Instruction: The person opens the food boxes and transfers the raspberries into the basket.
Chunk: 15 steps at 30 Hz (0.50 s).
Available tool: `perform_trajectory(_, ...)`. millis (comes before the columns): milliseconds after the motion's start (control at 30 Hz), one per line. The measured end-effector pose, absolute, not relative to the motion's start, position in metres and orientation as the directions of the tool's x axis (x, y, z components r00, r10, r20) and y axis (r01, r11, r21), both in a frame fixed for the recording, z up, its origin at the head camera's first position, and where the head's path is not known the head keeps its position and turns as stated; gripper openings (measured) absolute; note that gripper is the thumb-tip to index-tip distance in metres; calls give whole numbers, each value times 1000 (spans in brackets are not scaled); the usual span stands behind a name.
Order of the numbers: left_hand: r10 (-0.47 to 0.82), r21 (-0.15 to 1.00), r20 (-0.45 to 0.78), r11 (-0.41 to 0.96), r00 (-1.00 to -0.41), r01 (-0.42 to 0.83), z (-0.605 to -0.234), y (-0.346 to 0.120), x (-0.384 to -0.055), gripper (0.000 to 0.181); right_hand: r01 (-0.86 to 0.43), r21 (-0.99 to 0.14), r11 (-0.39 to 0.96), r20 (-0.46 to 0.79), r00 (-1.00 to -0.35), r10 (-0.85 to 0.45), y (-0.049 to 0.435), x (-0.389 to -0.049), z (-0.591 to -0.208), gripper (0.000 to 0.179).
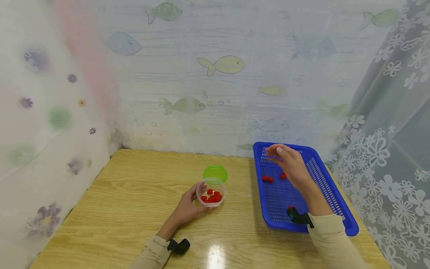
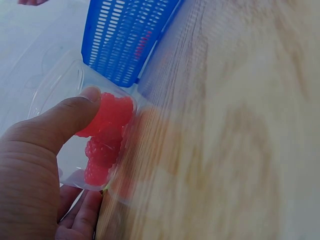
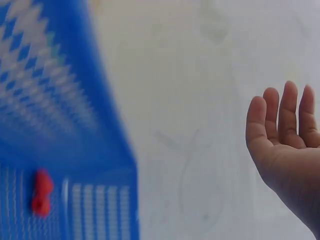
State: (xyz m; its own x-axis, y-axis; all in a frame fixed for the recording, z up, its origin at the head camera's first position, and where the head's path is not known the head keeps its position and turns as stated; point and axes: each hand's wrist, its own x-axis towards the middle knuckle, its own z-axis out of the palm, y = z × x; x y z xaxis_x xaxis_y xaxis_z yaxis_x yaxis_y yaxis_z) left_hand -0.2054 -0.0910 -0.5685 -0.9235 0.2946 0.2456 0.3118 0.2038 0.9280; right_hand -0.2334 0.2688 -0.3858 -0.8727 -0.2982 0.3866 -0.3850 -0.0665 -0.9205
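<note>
My left hand grips a small clear plastic container by its side, the thumb along the near wall and fingers round the far side. Several red raspberries lie inside it; the left wrist view shows the raspberries through the wall, close over the table. My right hand hovers above the far part of a blue basket, holding nothing. In the right wrist view the right hand has its fingers loosely extended, beside the basket wall.
Inside the basket lie a few more raspberries, one partly hidden by the right wrist camera. A green lid lies on the wooden table just behind the container. A fish-patterned curtain hangs along the table's back edge.
</note>
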Motion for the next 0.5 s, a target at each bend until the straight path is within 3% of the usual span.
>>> perform_trajectory(167, 298, 928, 249, 198, -921, 315, -569, -91, -206, 91, -430, -901, -53, 419, -836, -355, 241, -216, -382, 28)
perform_trajectory(333, 289, 930, 239, 205, -927, 304, -570, -90, -206, 91, -443, -896, 39, 400, -841, -366, 212, -203, -381, 30)
perform_trajectory(500, 276, 936, 230, 201, -933, 290, -573, -89, -207, 93, -411, -911, 45, 369, -858, -358, 183, -199, -391, 31)
